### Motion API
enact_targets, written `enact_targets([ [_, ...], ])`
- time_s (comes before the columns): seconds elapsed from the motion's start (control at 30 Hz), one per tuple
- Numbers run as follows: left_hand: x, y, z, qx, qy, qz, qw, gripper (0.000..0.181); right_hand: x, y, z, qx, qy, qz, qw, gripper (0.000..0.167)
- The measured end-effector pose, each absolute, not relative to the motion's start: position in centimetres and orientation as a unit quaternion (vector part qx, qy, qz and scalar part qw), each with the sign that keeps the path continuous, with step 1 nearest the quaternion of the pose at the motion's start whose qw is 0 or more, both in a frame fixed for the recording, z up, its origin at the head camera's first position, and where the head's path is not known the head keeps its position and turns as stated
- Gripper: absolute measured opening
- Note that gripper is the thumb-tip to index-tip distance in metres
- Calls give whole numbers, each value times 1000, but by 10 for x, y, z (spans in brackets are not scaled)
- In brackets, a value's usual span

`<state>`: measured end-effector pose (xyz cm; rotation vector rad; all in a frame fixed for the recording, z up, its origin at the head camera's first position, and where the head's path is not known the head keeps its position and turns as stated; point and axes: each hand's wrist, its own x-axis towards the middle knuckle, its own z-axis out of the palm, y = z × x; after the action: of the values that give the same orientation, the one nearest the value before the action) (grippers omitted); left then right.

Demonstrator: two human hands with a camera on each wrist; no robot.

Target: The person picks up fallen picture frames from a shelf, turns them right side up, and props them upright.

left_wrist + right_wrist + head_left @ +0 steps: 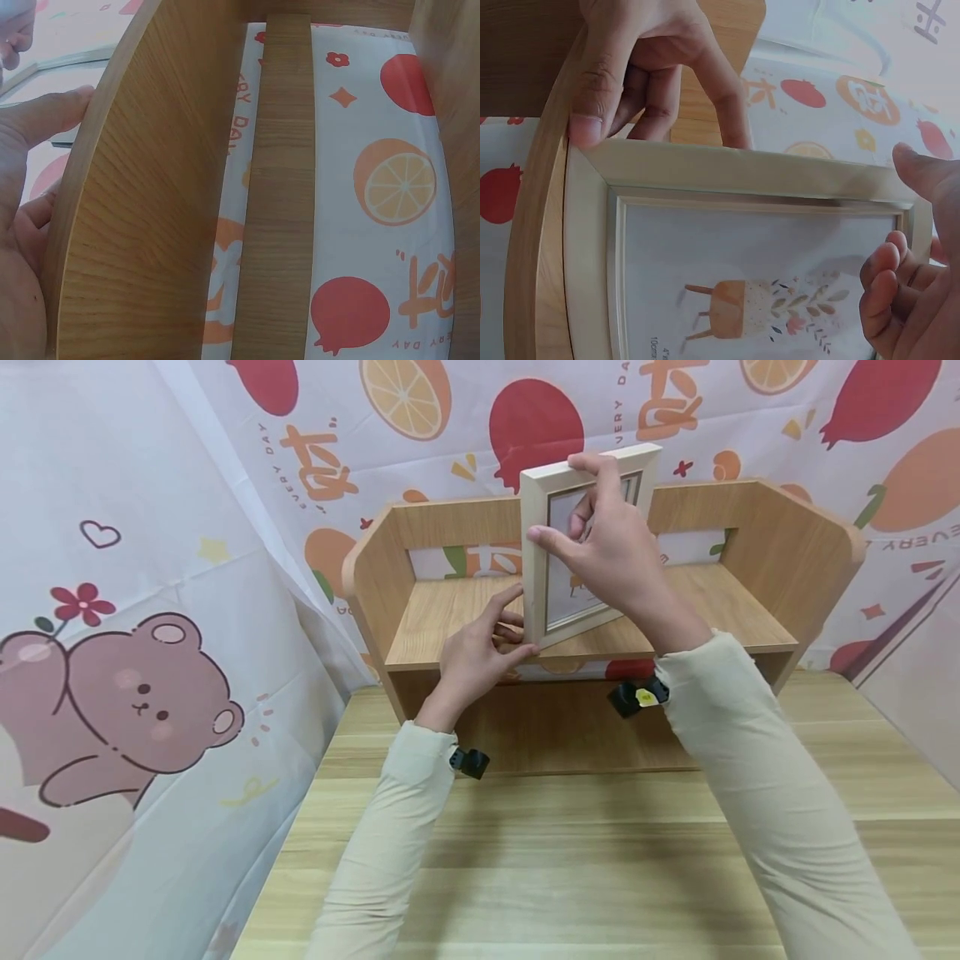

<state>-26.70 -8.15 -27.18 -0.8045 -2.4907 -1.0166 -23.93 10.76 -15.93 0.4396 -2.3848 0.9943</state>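
A pale wooden picture frame (534,560) stands tilted at an angle on the upper board of a wooden desk shelf (442,610). My left hand (476,647) holds its lower left corner, thumb at the front and index finger along the side. The right hand (618,543) grips near the top, with the index finger over the upper edge and the thumb at the left side; other fingers curl before the glass. In the right wrist view, a print of a stool with plants (731,307) shows inside the frame. The left wrist view shows the left hand (30,172) beside the board's edge.
The shelf's right side panel (802,552) rises beyond the frame. Beneath the upper board is a lower compartment (555,727). The shelf stands on a wood-grain table (555,860). Fruit-printed cloth (450,443) hangs behind, and a bear-printed cloth (150,693) hangs at the left.
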Motion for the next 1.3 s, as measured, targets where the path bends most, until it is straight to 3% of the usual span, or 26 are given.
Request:
enact_targets([
  [0.5, -267, -83, -273, -277, -877, -357, 166, 73, -240, 100, -167, 148, -885, 346, 274, 83],
  [1.3, -266, -81, -272, -295, -865, -360, 188, 73, -241, 97, -168, 144, -881, 355, 279, 73],
])
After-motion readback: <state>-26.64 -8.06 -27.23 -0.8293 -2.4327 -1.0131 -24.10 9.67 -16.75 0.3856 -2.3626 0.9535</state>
